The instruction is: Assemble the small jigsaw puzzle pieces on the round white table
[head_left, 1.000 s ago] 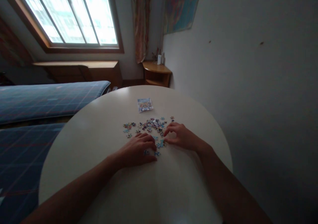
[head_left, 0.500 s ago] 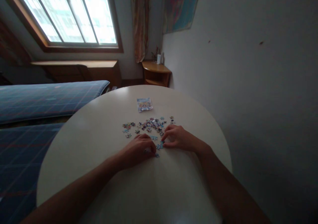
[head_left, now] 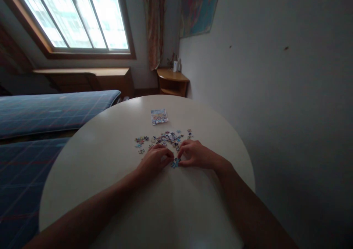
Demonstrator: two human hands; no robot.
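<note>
Small light-blue jigsaw puzzle pieces (head_left: 175, 163) lie together on the white table between my two hands. My left hand (head_left: 156, 158) is closed in a pinch, thumb and forefinger meeting at the upper left of these pieces. From the other side my right hand (head_left: 196, 154) grips their right edge between thumb and fingertips. The exact outline of each held piece is too small to make out. Just beyond my fingers spreads a loose pile of mixed jigsaw pieces (head_left: 168, 138), partly hidden by both hands.
A smaller group of pieces (head_left: 141, 140) lies to the left of the pile, and a few (head_left: 189, 132) to the right. Farther back is a printed picture packet (head_left: 159, 117). The round table (head_left: 110, 142) has a wall on its right and blue plaid mattresses (head_left: 55, 111) on its left.
My left hand has moved up and away from me, and the small piece near its fingertips now sits by the other blue pieces. My right hand has stayed nearly in place.
</note>
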